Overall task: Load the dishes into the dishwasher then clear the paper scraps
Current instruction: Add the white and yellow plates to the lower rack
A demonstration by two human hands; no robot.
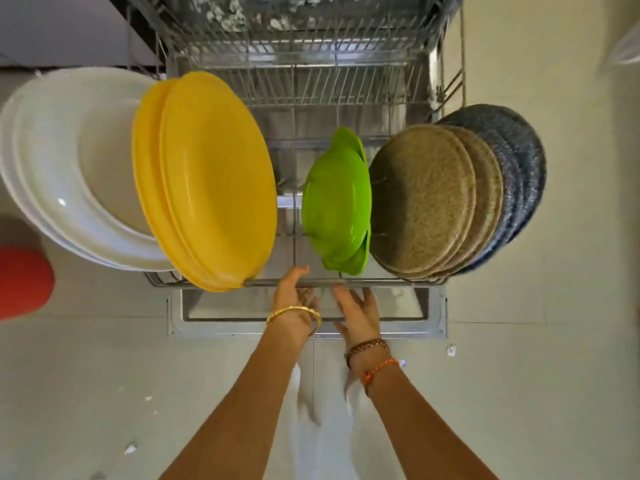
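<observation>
The dishwasher's lower rack (398, 281) is pulled out over the open door (221, 327). Standing on edge in it, from left to right, are white plates (69, 161), yellow plates (214, 178), green bowls (336, 199), speckled brown plates (426, 199) and blue speckled plates (519, 168). My left hand (294, 292) is at the rack's front rail, thumb over the wire and fingers curled beneath it. My right hand (358, 311) hovers just below the rail with fingers straight, holding nothing. Small paper scraps (451, 350) lie on the floor, with another paper scrap (131, 448) at lower left.
The upper rack (311, 36) sticks out above the lower one. A red round object (20, 282) sits on the floor at the left edge. Pale tiled floor (536, 393) surrounds the door on both sides.
</observation>
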